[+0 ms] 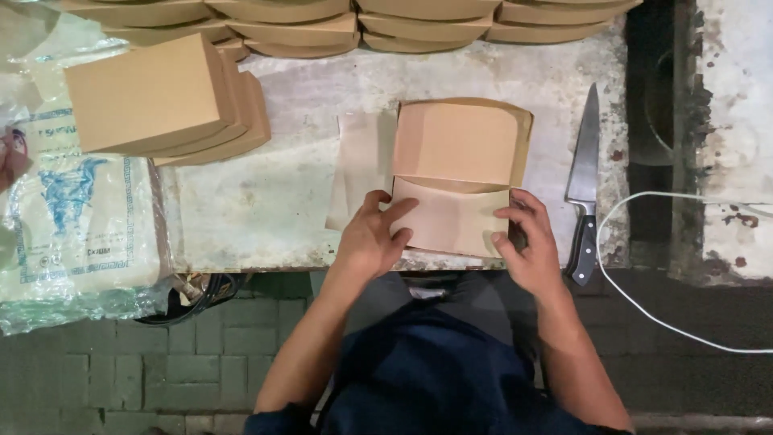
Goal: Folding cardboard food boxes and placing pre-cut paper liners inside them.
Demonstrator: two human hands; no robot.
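A brown cardboard box [459, 173] lies open on the worn white table [282, 201], its near flap folded up and a sheet of brown paper [362, 161] sticking out at its left. My left hand [372, 238] presses on the near left corner of the box, thumb on the flap. My right hand [527, 242] grips the near right corner, fingers curled over the edge.
A kitchen knife [584, 185] lies to the right of the box, blade pointing away. A stack of folded boxes [161, 101] sits at the left, more flat boxes [362, 24] along the far edge. A plastic sack [72, 217] hangs at left. A white cable [644, 298] runs at right.
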